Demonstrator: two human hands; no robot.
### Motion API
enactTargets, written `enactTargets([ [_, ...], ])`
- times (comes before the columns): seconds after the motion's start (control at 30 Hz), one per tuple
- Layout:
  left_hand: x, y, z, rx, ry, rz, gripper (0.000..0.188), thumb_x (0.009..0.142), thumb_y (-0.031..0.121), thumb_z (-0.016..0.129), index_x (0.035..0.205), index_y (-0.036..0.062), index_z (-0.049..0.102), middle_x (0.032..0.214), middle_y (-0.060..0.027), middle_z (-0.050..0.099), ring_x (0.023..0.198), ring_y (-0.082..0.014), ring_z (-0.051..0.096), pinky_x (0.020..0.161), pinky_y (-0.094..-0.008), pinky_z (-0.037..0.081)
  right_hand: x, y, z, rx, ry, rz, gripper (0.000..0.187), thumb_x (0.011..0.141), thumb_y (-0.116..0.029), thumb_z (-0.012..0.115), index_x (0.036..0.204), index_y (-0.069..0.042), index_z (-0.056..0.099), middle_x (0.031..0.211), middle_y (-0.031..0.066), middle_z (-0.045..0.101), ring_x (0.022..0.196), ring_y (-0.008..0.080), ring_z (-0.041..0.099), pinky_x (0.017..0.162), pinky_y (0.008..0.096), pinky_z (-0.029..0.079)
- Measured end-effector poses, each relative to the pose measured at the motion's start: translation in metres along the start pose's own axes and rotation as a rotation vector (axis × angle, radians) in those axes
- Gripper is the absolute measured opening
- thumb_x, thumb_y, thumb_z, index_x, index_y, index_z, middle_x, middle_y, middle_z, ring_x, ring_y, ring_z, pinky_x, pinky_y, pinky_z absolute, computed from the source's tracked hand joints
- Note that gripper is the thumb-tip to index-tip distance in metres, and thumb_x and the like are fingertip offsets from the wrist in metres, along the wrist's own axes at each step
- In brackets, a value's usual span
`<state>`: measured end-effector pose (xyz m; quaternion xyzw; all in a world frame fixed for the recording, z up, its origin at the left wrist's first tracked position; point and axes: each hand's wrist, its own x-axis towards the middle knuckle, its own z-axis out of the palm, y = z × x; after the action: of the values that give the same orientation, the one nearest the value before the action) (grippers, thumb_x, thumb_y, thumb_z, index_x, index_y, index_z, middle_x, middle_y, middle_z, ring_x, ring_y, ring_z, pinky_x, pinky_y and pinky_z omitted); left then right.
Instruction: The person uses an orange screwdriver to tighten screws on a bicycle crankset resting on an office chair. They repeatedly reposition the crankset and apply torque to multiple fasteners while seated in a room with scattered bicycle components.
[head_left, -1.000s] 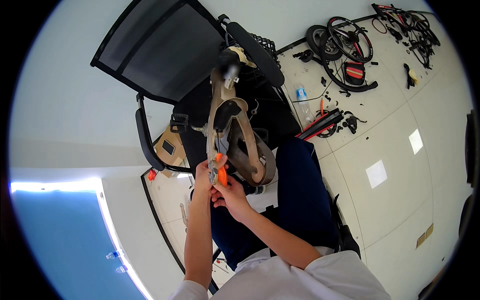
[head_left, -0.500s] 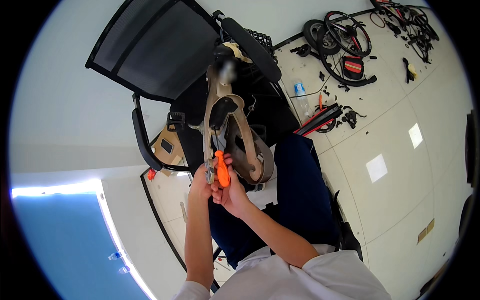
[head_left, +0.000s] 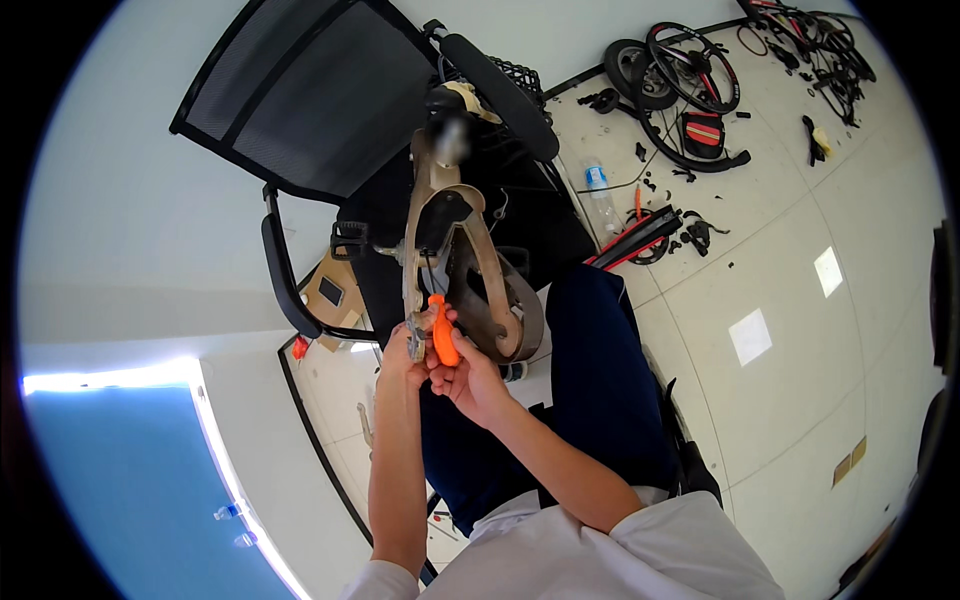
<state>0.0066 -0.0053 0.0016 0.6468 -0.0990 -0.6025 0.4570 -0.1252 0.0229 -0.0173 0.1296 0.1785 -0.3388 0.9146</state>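
Note:
A worn beige bicycle frame [head_left: 487, 262] lies across the seat of a black office chair [head_left: 562, 222], its rear end toward me. My left hand [head_left: 398, 362] is closed around the metal end of the frame's left rear arm. In my right hand [head_left: 474, 384] is a screwdriver [head_left: 445, 338] with an orange handle, its shaft pointing away from me into the gap between the frame arms. Its tip is hard to make out against the dark parts there. A brown curved guard [head_left: 530, 318] sits on the right side, and a black pedal [head_left: 348, 240] sticks out left.
Armrests [head_left: 500, 95] flank the frame. Bicycle wheels [head_left: 690, 68], a clear bottle [head_left: 600, 195], black-and-red bars [head_left: 640, 238] and small parts lie on the tiled floor to the right. A cardboard box [head_left: 335, 290] with a phone-like dark object stands left behind the chair.
My hands and the screwdriver have shifted slightly up, away from me. My right fingers have moved a little on the orange handle. The frame stays nearly in place.

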Motion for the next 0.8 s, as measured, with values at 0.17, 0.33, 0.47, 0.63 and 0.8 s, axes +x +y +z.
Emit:
enactTargets([
  [0.17,-0.008,0.005,0.003,0.099,0.101,0.043,0.034,0.087,0.02,0.071,0.107,-0.0063,0.065,0.091,-0.0151,0.069,0.072,-0.0192,0.066,0.062,-0.0275,0.055,0.011,0.021,-0.01,0.149,-0.062,0.022,0.036,0.103,-0.04,0.043,0.105,-0.006,0.056,0.079,0.004,0.057,0.059,0.0111,0.047,0.056,0.0248,0.038],
  [0.33,-0.019,0.015,0.011,0.339,0.185,0.099,0.038,0.087,0.029,0.073,0.102,-0.0056,0.066,0.08,-0.0121,0.067,0.067,-0.0175,0.063,0.06,-0.0264,0.052,0.011,0.025,0.009,-0.133,0.107,-0.112,0.025,0.098,-0.028,0.059,0.099,-0.004,0.064,0.075,0.0031,0.059,0.053,0.0062,0.045,0.048,0.0222,0.034],
  [0.47,-0.015,0.02,0.002,0.405,0.139,0.096,0.042,0.085,0.031,0.075,0.104,-0.0052,0.066,0.087,-0.0112,0.068,0.075,-0.0184,0.064,0.067,-0.0286,0.053,0.01,0.028,0.019,-0.212,0.249,-0.149,0.018,0.092,-0.018,0.066,0.1,-0.002,0.068,0.07,0.0027,0.06,0.048,0.0037,0.043,0.043,0.0206,0.031],
  [0.63,-0.007,0.016,0.002,0.125,0.029,0.053,0.035,0.092,0.025,0.063,0.111,-0.0046,0.063,0.099,-0.0129,0.068,0.088,-0.0209,0.065,0.075,-0.0321,0.055,0.008,0.021,0.027,-0.253,0.308,-0.223,0.023,0.091,-0.023,0.069,0.098,-0.001,0.068,0.069,0.0012,0.057,0.048,0.0034,0.042,0.043,0.0201,0.03],
  [0.8,-0.002,0.008,0.0,-0.067,-0.06,0.021,0.04,0.095,0.026,0.052,0.12,-0.0049,0.058,0.113,-0.0169,0.065,0.105,-0.025,0.061,0.09,-0.0358,0.053,0.006,0.005,0.038,-0.028,0.212,-0.178,0.028,0.09,-0.03,0.07,0.081,-0.005,0.061,0.067,0.0001,0.053,0.047,0.0038,0.039,0.044,0.0206,0.03],
])
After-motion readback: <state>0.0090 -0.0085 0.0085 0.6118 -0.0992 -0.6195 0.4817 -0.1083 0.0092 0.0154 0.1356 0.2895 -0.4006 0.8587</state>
